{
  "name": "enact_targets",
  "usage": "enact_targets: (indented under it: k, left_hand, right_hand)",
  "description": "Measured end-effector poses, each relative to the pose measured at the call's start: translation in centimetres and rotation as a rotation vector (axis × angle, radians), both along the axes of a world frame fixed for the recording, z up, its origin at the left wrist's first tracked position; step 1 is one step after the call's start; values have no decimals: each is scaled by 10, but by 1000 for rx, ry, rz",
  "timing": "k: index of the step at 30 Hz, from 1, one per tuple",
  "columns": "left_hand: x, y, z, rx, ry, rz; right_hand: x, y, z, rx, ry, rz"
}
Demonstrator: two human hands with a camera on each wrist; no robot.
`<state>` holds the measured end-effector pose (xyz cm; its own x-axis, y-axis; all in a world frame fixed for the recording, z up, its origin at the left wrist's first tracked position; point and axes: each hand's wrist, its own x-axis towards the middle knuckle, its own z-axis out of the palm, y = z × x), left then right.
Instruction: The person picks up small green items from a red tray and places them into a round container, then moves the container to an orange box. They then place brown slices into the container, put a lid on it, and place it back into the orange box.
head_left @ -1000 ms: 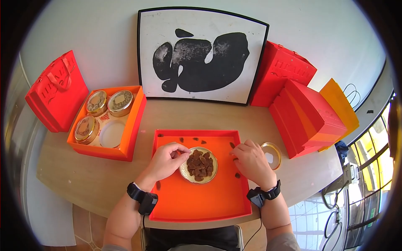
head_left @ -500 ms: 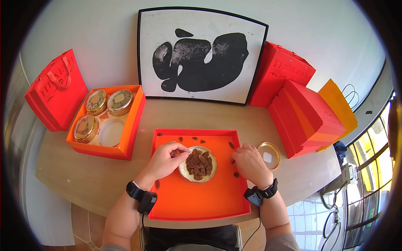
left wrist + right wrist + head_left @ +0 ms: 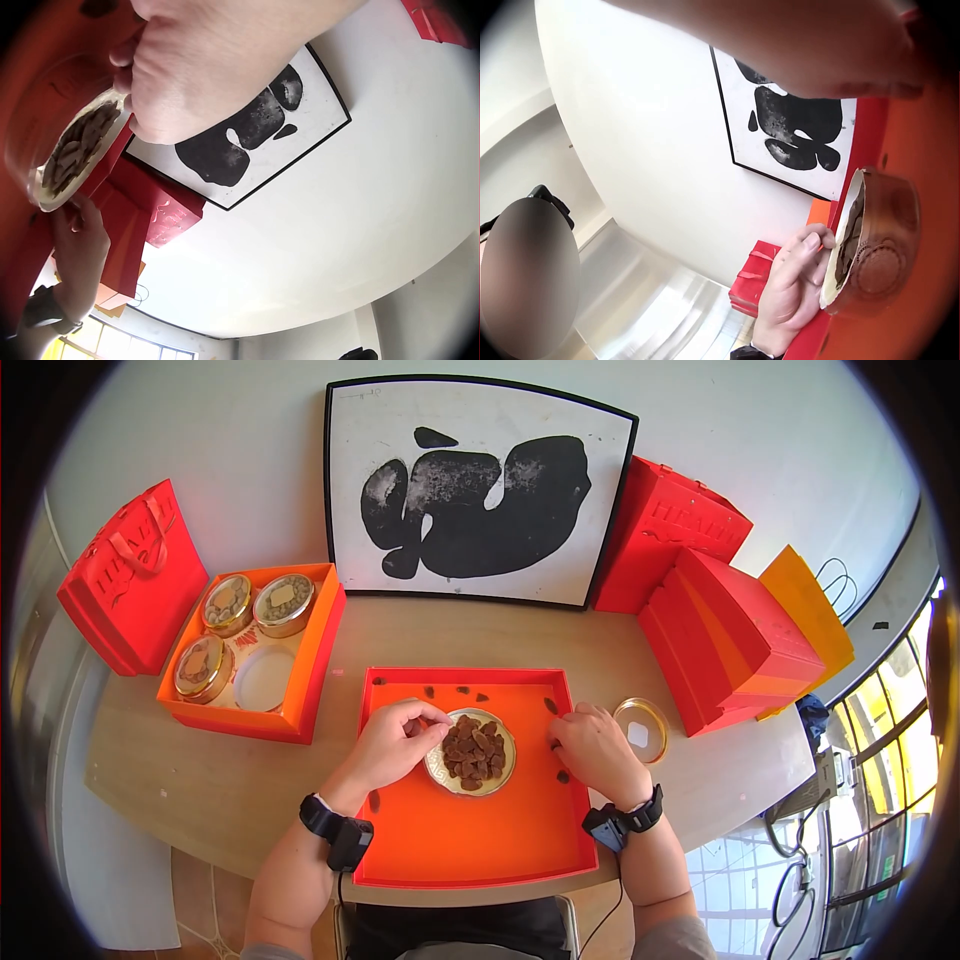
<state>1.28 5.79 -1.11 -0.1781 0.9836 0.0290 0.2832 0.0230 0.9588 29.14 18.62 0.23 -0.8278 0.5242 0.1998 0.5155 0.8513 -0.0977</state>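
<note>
A round clear jar [image 3: 877, 259] filled with brown dried pieces [image 3: 475, 755] stands in a shallow red-orange box lid [image 3: 470, 840]. My left hand [image 3: 400, 740] is at the jar's left rim, thumb and forefinger pinching its edge. Over the box lid's right side, my right hand [image 3: 605, 755] has its fingertips down at a dark brown piece [image 3: 556, 745], apparently pinching it. Similar loose pieces lie around the jar, one [image 3: 375, 801] at the left and one [image 3: 562, 776] just below my right fingers. The right fingertips are partly hidden by the hand in the head view.
A gold-rimmed clear cap [image 3: 641, 730] lies on the table right of the box lid. At the left, an orange-red box [image 3: 320, 650] holds three lidded jars beside a red bag [image 3: 130, 585]. A framed picture [image 3: 480, 490] leans at the back. Red bags and boxes [image 3: 730, 635] stand right.
My right hand has come slightly lower, its fingertips settling at the dark brown piece by the right side. The left hand stays at the jar's rim.
</note>
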Motion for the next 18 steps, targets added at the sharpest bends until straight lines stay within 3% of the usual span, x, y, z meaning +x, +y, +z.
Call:
enact_targets:
  k: [11, 18]
  left_hand:
    - [-1, 0, 1, -2, -18, -3]
    - [-1, 1, -5, 40, -1, -3]
  right_hand:
    - [-7, 7, 0, -81, 159, 60]
    - [-3, 0, 1, -2, 31, 27]
